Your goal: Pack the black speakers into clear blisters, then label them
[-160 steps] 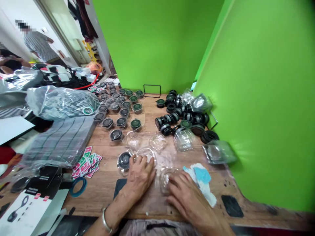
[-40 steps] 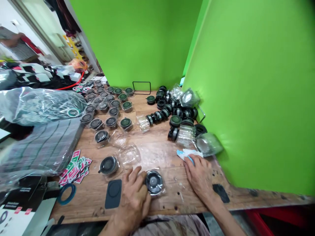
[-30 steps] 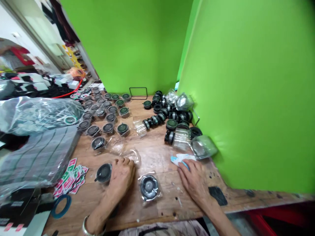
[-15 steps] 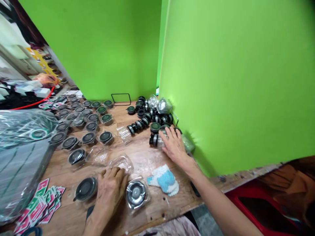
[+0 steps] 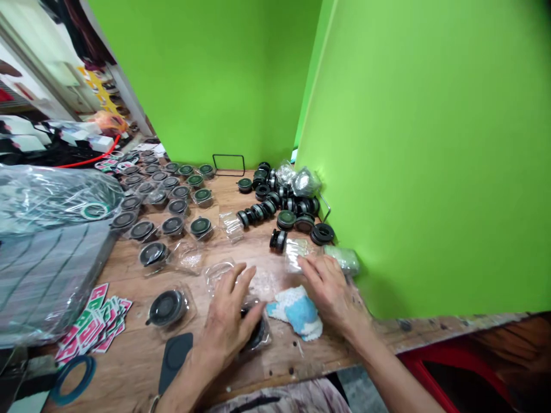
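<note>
My left hand [image 5: 228,318] hovers with spread fingers over a black round part in a clear plastic box [image 5: 260,332], covering most of it. Beyond its fingertips stands an open clear plastic box [image 5: 217,275]. My right hand [image 5: 333,289] has its fingers bunched at the near side of a stack of clear plastic boxes [image 5: 297,252]; its fingertips are partly hidden, so what they pinch is unclear. Close to its wrist lies a blue and white cloth [image 5: 299,312]. Left of my left hand rests another boxed black round part [image 5: 167,308].
Several boxed round parts [image 5: 173,225] fill the left back. Loose black rings [image 5: 286,219] pile beside the green panel [image 5: 408,143]. Printed cards [image 5: 97,327], a blue ring [image 5: 73,380], a dark flat piece [image 5: 175,358] and a plastic-wrapped stack [image 5: 51,269] occupy the left.
My left hand has moved right, over the boxed round part, with its fingers spreading. My right hand has drawn back towards me from the black rings. The camera view has shifted slightly.
</note>
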{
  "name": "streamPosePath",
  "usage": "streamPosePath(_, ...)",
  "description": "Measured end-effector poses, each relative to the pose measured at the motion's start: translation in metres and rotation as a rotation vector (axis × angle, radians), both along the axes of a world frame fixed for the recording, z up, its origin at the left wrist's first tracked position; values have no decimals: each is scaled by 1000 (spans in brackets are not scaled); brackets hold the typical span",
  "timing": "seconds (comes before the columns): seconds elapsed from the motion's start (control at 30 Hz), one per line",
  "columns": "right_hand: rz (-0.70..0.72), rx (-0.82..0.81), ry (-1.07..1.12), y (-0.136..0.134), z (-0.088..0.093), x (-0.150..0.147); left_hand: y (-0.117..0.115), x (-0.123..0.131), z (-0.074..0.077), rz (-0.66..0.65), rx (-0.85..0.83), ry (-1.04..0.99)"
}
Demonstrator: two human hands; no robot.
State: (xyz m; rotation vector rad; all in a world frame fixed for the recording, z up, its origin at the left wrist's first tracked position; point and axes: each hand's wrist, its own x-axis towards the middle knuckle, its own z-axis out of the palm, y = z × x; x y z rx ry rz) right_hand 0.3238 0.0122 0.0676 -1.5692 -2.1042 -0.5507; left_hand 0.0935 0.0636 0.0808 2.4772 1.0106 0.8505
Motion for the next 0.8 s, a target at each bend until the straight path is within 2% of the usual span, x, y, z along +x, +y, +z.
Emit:
streamPosePath(0.1,286,1,65,-12,28,-26,3,7,4,-122,-167,-81)
streamPosePath(0.17,474,3,217,-14,40,-44,7,6,4,-168,-190,-155)
streamPosePath(0.2,510,-5,333,-14,43,-52,9,4,4,-152,-197,-187)
streamPosePath(0.23,496,-19,465,-12,45,-58,10,2,5,-111,-206,-219)
streamPosePath(0.33,294,-97,825,-4,48,-70,9,-5,8,34,-198,-252)
streamPosePath(0.4,229,-202,944,2,48,-75,4,-6,11,39,-109,-234)
streamPosePath(0.5,274,-379,1028,9,48,-79,-2,-4,13,25,5,-208)
streamPosePath(0.57,286,-449,1068,10,48,-81,-5,-5,11,45,19,-214)
streamPosePath(0.7,249,-409,1005,6,49,-85,-7,-10,4,63,36,-185)
streamPosePath(0.8,303,-441,968,5,53,-90,-9,-15,3,41,55,-138)
